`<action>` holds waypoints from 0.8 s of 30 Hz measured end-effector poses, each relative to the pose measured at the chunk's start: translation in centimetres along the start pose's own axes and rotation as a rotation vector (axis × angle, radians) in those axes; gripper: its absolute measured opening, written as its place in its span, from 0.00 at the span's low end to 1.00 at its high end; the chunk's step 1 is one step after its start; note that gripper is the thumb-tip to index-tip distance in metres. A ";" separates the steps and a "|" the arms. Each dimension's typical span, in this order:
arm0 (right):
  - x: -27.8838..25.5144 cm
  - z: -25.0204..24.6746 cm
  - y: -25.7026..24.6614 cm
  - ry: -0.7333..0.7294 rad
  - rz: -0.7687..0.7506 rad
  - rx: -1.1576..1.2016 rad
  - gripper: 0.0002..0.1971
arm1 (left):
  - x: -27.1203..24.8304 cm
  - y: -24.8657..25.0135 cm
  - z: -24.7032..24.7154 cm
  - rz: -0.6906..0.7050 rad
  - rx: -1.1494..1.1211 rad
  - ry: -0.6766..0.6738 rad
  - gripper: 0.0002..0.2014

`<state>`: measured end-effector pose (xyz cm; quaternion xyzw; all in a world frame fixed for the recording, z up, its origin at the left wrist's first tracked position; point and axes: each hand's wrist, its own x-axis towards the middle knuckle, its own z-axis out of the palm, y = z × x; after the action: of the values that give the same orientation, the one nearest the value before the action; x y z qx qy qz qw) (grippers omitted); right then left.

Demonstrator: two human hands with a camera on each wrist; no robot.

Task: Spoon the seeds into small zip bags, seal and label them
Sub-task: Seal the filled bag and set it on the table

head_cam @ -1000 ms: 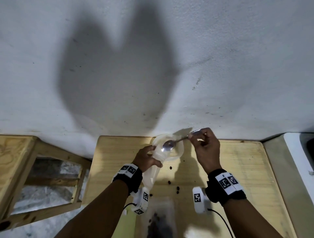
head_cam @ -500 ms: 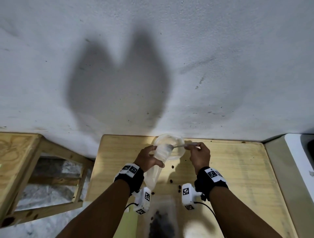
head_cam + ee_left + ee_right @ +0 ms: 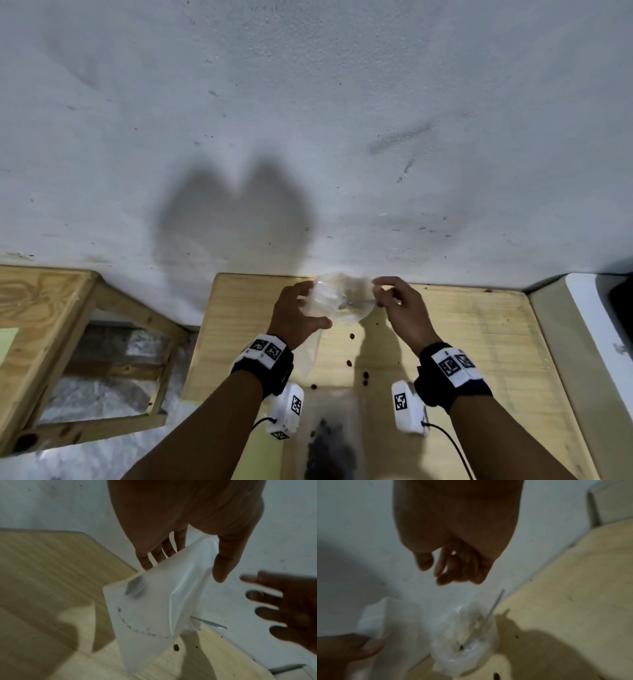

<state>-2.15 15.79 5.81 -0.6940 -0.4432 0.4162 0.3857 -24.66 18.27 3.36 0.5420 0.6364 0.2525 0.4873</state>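
Under both hands, wooden table point(image 3: 479, 342) against white wall point(image 3: 308, 102) | left hand point(image 3: 294, 317) pinches zip bag point(image 3: 154, 608) | right hand point(image 3: 404, 310) loose, empty | left wrist view alone shows spoon point(image 3: 208, 622) handle behind the bag.

I read this as a plain room in a home, not a fitted lab. The rough white plastered wall point(image 3: 308, 102) is speckled with marks. A bare plywood desk point(image 3: 479, 342) stands against it. A raw timber frame point(image 3: 44, 325) sits to the left. A pale appliance edge point(image 3: 589, 325) shows right.
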 end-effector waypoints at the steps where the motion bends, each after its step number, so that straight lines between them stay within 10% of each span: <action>1: -0.2 0.4 -1.1 -0.158 -0.043 -0.012 0.06 | -0.1 0.5 0.1 0.024 0.015 -0.019 0.40; 4: -0.4 1.4 -3.1 -0.380 -0.099 -0.153 0.05 | -0.3 1.9 0.3 0.084 0.041 -0.095 0.42; 11: -0.2 0.7 -4.7 -0.032 -0.228 -0.146 0.12 | -0.3 3.9 -0.4 0.013 -0.305 0.042 0.09; 21: -1.5 1.6 -5.1 -0.183 -0.042 0.143 0.13 | -1.5 4.3 -1.2 0.039 -0.374 -0.044 0.30; 24: -1.4 1.7 -5.2 -0.221 -0.013 0.102 0.19 | -2.0 4.5 -1.5 0.062 -0.291 -0.029 0.11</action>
<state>-5.60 16.35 10.30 -0.6205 -0.4656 0.5096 0.3720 -24.08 18.01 8.45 0.4887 0.5688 0.3493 0.5619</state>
